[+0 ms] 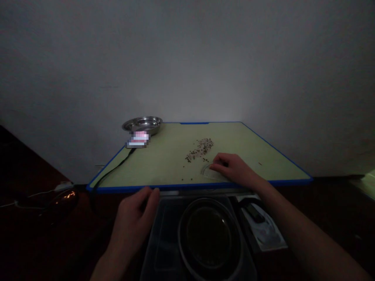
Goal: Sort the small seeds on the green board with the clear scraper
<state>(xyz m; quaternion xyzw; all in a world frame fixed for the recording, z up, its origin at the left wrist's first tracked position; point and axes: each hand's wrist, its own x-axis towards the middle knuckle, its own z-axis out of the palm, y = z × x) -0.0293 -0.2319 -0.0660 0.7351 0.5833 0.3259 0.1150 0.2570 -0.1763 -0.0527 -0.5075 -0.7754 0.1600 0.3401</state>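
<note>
Landmark: board, pale yellow-green, flat, blue-edged (249, 144); backed onto a plain grey wall (187, 58).

Granules, small, brown, loose (205, 146): spread in an uneven diagonal patch nr board's middle, w/ a few strays toward its near edge.

Curved piece, clear, see-through, rounded rim (205, 171): on near part of board, just below the granules; partly hidden by fingers.

R hand (233, 166): over near part of board, thumb & fingertips closed on the clear piece's rim.

L hand (133, 212): at board's near edge, left of centre; fingers loosely curled, tips hidden, so grip unclear. Hands well apart.

Basin, round, shiny steel (143, 124): at board's far left corner, rim jutting past the side.

Flat item, pink-and-white, pixelated (138, 139): on board's left side, in front of basin & blocking part of it.

Strap, black, narrow (120, 164): ran from that item across board's left part & over its near corner.

Box, translucent plastic (164, 226): before board's near edge. Atop it, round vessel, dark w/ pale rim (209, 238), covering much of box top.

Sheet, white, printed (269, 234): right of box, below board's near edge; partly covered by R forearm & a dark gadget (254, 212).

Item, glossy, reddish-brown, rounded (64, 201), & thin white cable (11, 203): left of board, in shadow.
</note>
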